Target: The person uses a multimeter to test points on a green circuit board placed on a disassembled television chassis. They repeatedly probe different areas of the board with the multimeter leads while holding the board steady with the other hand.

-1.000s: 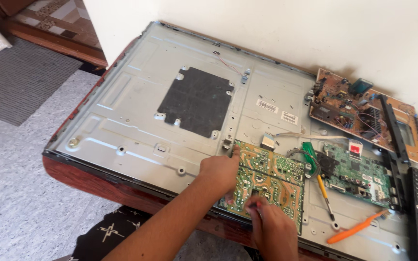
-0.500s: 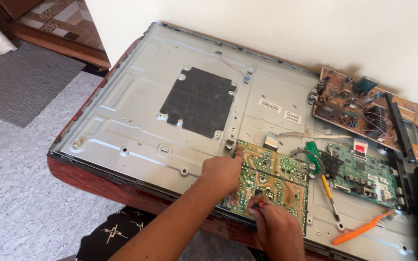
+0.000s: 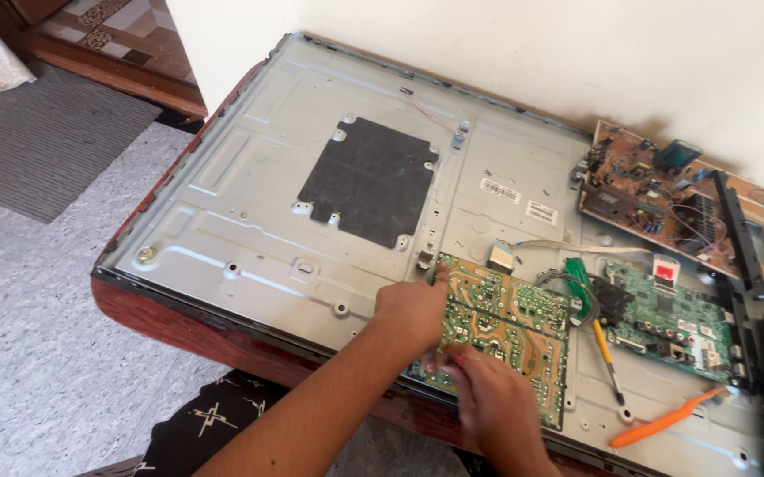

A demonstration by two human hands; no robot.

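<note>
Both hands have barely shifted since the earlier frames, keeping to the same green-and-yellow rectangular circuit board on the grey metal back panel of the flat screen, which lies on the red-brown wooden desk. Left hand rests curled on the board's near-left corner, fingers pressed down on its edge. Right hand sits at the board's near edge, fingertips together, pinching something too small to make out. Beyond the right hand lie a yellow-handled screwdriver, an orange plastic pry tool and a second green board. Judging by this, the panel is already stripped open, and the board seems not yet lifted free
</note>
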